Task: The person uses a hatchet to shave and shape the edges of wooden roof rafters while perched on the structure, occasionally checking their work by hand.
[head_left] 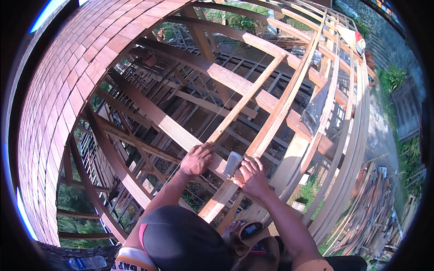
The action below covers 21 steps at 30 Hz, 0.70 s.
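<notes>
The fingers of the right hand [251, 175] are closed around a grey-headed tool [233, 164]; its handle is mostly hidden by the hand, and its flat, blocky head is held over the lower end of a grooved rafter [169, 124]. Whether the rafter is touched by the head cannot be told. The fingers of the left hand [197, 159] are bent and laid over the same rafter, just beside the lower end of a narrow batten [247, 97]; whether the batten is pinched by them cannot be told. Just beyond the right hand, the roof frame [226, 76] is crossed by a sawn board [275, 119]. Farther out, near the right edge of the frame, a grey metal blade [315, 109] is seen across the timbers, and that edge is lined by long pale laths [361, 117]. The upper left edge is covered by reddish shingles [90, 49]. Near the lower left corner, a clear bottle [88, 262] is seen lying down. Below the right edge, planks [366, 212] are heaped on the ground.
</notes>
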Available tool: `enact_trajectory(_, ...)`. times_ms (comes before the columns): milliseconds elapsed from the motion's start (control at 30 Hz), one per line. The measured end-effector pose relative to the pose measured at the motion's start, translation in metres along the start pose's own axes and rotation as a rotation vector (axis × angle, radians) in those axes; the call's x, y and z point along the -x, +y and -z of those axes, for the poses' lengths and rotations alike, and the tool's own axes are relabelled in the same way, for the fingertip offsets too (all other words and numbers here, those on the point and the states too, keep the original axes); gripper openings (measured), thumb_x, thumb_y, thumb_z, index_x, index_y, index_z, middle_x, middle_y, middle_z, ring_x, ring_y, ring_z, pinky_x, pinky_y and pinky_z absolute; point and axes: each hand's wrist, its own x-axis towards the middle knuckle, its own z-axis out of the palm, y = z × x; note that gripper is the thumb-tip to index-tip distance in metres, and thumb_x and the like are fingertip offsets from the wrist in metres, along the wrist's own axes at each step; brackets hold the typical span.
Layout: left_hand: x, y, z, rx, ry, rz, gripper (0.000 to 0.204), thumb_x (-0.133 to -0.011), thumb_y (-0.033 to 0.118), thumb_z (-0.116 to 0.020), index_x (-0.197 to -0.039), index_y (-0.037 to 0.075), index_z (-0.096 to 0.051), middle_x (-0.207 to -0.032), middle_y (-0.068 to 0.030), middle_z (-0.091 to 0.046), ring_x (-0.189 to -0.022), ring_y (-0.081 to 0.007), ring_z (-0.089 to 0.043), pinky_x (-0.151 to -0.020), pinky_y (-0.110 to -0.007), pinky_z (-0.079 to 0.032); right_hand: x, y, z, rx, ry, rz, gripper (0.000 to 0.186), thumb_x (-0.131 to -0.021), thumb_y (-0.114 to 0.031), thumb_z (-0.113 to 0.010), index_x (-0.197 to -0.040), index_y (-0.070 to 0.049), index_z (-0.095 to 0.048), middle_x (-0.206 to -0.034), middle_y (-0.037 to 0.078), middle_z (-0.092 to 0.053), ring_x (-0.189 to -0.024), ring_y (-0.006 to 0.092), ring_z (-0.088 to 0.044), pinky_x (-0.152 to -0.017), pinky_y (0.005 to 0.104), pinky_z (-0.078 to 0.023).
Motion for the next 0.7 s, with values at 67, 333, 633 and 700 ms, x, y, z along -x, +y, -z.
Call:
enact_trajectory(67,0.001,0.001,0.003,0.004,-0.046,0.014,0.024,-0.099,0.023,-0.06,-0.115,0.006,-0.067,-0.147,-0.0054,-0.059,-0.15,-0.0236,-0.041,-0.119,-0.045,-0.039,0.0,-0.001,-0.001,-0.016,0.004,0.003,0.046,-0.088,-0.034,-0.078,-0.119,-0.005,-0.062,-0.14,0.012,-0.057,-0.15,0.0275,-0.042,-0.129,0.056,-0.018)
enact_trajectory(333,0.003,0.003,0.004,0.003,-0.042,0.025,0.024,-0.1,0.024,-0.059,-0.115,0.006,-0.068,-0.148,-0.0062,-0.059,-0.151,-0.0235,-0.041,-0.118,-0.045,-0.039,0.001,0.001,-0.007,-0.016,0.04,0.019,0.05,-0.084,-0.037,-0.08,-0.117,-0.004,-0.062,-0.136,0.013,-0.058,-0.149,0.0291,-0.043,-0.128,0.0569,-0.021)
enact_trajectory(633,-0.004,0.0,0.004,-0.008,-0.07,0.013,0.027,-0.099,0.023,-0.057,-0.119,0.007,-0.067,-0.151,-0.0062,-0.056,-0.153,-0.0225,-0.037,-0.121,-0.045,-0.036,-0.003,0.001,0.002,-0.021,0.0,-0.009,0.044,-0.088,-0.033,-0.08,-0.116,-0.005,-0.061,-0.14,0.013,-0.056,-0.15,0.0286,-0.041,-0.13,0.0552,-0.019)
enact_trajectory(700,0.003,0.003,0.005,-0.007,-0.081,0.034,0.026,-0.098,0.023,-0.058,-0.117,0.007,-0.067,-0.151,-0.0062,-0.057,-0.153,-0.023,-0.038,-0.121,-0.045,-0.036,0.001,-0.004,-0.003,-0.041,-0.026,-0.015,0.044,-0.087,-0.032,-0.08,-0.116,-0.005,-0.06,-0.141,0.013,-0.056,-0.15,0.0285,-0.04,-0.13,0.055,-0.018)
